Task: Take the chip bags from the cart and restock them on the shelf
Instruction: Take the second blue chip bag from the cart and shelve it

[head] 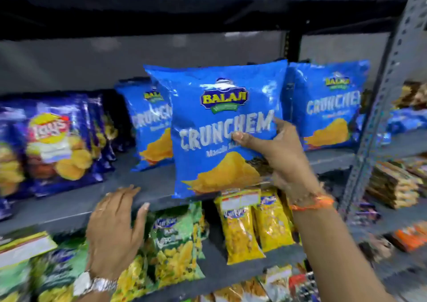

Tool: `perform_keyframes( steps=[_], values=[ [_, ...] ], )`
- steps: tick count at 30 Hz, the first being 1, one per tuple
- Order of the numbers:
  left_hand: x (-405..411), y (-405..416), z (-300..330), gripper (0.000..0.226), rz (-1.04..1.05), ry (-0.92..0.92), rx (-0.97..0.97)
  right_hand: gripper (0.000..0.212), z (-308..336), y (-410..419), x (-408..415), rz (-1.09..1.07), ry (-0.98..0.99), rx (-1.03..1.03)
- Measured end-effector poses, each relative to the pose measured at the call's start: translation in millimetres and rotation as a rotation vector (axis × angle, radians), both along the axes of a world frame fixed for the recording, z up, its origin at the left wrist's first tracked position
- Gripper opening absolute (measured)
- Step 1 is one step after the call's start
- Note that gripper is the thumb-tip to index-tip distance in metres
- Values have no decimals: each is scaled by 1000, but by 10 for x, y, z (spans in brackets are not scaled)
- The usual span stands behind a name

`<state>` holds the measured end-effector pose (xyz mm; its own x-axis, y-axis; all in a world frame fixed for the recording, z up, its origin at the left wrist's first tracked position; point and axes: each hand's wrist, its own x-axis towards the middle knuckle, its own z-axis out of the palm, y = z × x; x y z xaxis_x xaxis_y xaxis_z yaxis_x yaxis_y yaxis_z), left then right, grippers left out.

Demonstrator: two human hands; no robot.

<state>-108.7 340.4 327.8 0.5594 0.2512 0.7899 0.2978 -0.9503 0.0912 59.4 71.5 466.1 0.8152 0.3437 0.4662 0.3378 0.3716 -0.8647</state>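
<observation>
My right hand (280, 157) grips a light blue Balaji Crunchem chip bag (217, 126) by its right side and holds it upright at the front edge of the grey shelf (147, 181). Two more Crunchem bags stand on that shelf, one behind to the left (150, 126) and one to the right (328, 107). My left hand (115, 230) hovers lower left with fingers spread, its fingertips at the shelf's front lip, holding nothing. The cart is out of view.
Dark blue Lay's bags (53, 144) fill the shelf's left part. Below hang green Kurkure bags (175, 244) and yellow snack packs (245, 223). A perforated grey upright (379, 107) bounds the shelf on the right, with more snacks beyond it.
</observation>
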Motion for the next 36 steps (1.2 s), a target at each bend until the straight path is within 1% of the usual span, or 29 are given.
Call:
perform_keyframes(
  steps=[2, 4, 8, 13, 16, 19, 21, 25, 26, 27, 28, 31, 32, 34, 36],
  values=[
    [-49, 59, -18, 52, 0, 21, -20, 37, 34, 388, 0, -2, 14, 15],
    [-56, 92, -57, 53, -19, 50, -33, 40, 45, 723, -23, 24, 23, 17],
    [-32, 157, -139, 53, -26, 32, -22, 38, -13, 1227, -7, 37, 20, -9],
    [-29, 178, -171, 52, -21, 25, 0, 41, -132, 1482, 59, 60, 86, -64],
    [-29, 192, -177, 52, -25, 19, 26, 40, -165, 1512, 71, 89, 106, -72],
    [-22, 193, -187, 52, -29, 0, 53, 45, -181, 1499, 76, 76, 108, -89],
    [-11, 186, -191, 51, -35, -30, 64, 57, -183, 1450, 60, 55, 94, -119],
    [-4, 169, -219, 47, -75, -115, 52, 98, -191, 1216, -45, -46, 33, -232],
    [-2, 167, -231, 46, -86, -140, 52, 104, -192, 1126, -87, -75, 10, -269],
    [1, 154, -246, 44, -96, -161, 50, 105, -203, 1019, -128, -97, -8, -293],
    [4, 133, -265, 42, -103, -183, 44, 100, -228, 898, -159, -116, -21, -300],
    [46, 30, -312, 36, -118, -241, 28, 72, -329, 470, -229, -142, -9, -246],
    [77, -34, -334, 35, -131, -249, 39, 67, -376, 302, -237, -142, 11, -209],
    [151, -191, -377, 33, -170, -257, 76, 65, -499, -36, -222, -159, 40, -131],
    [288, -423, -451, 31, -270, -253, 84, 57, -686, -401, -152, -244, 65, -105]
  ],
)
